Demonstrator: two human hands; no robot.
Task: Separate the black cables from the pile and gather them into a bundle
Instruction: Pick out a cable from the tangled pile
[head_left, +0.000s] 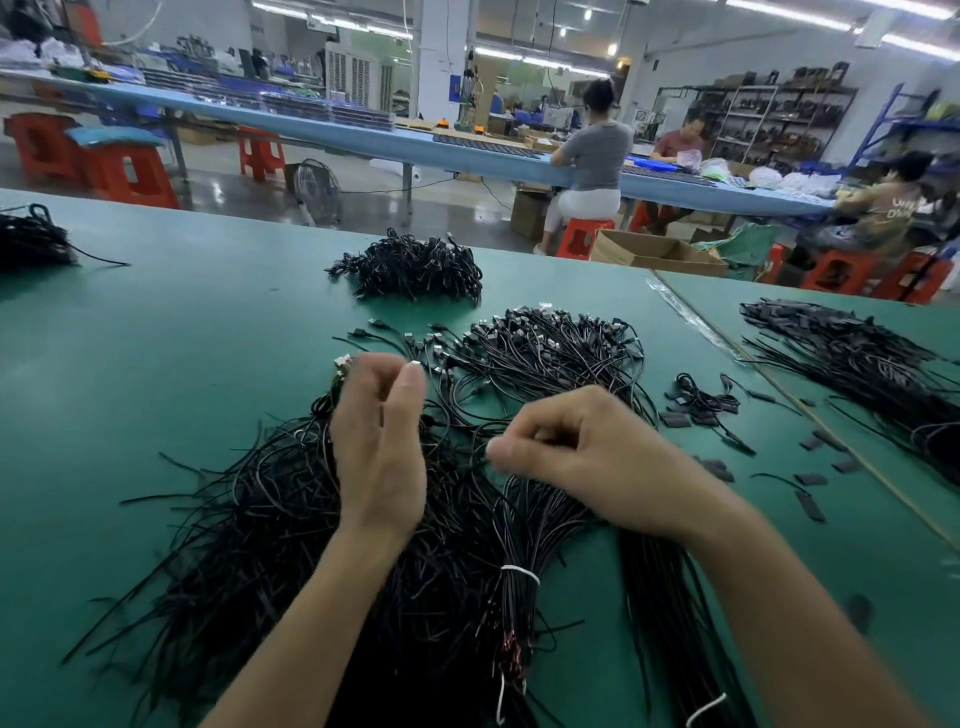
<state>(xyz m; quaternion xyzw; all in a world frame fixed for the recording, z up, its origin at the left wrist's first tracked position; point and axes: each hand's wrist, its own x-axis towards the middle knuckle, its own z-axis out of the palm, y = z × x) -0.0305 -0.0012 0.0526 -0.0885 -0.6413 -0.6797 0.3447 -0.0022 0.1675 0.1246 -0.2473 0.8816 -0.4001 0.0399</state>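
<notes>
Fingers of left hand (379, 441): curled inward, with the thumb close to the forefinger. They seem to hold a few gathered cable ends, and a metal plug (343, 359) shows just past the fingertips.
Fingers of right hand (587, 457): curled, thumb tip pressed to the forefinger in a pinch. It is most likely on one thin strand, but blur hides it.
Black cables (260, 530): a loose, fanned pile on the green table (156, 338), lying under and to the left of both wrists. The cut ends splay outward and toward the person.
Tied bundle (514, 613): lies between the forearms, cinched by a white tie (521, 570). Its strands spread upward beneath the right hand, and reddish bare wire shows at its near end.
Plug-end heap (550, 353): just beyond the hands, with the metal plugs all at the far side.
Other heaps: one farther back at centre (410, 270), one at the right (857, 364), one at the far left edge (31, 239).
Small black pieces (701, 410): scattered to the right of the right hand.
Weight, by judgement: very light; a handful should lift with no effort.
Stiffness: thin and limp with a little spring, so the strands will probably sag and flick rather than stay put.
Surface: the smooth jacket is likely slippery in a light pinch.
Tangling: the strands cross each other densely, so pulling one will probably drag its neighbours.
Where to take hold: near the plug, where the thicker end gives the fingers a stop. Draw each one out lengthwise, then clasp the gathered ones around the middle.
</notes>
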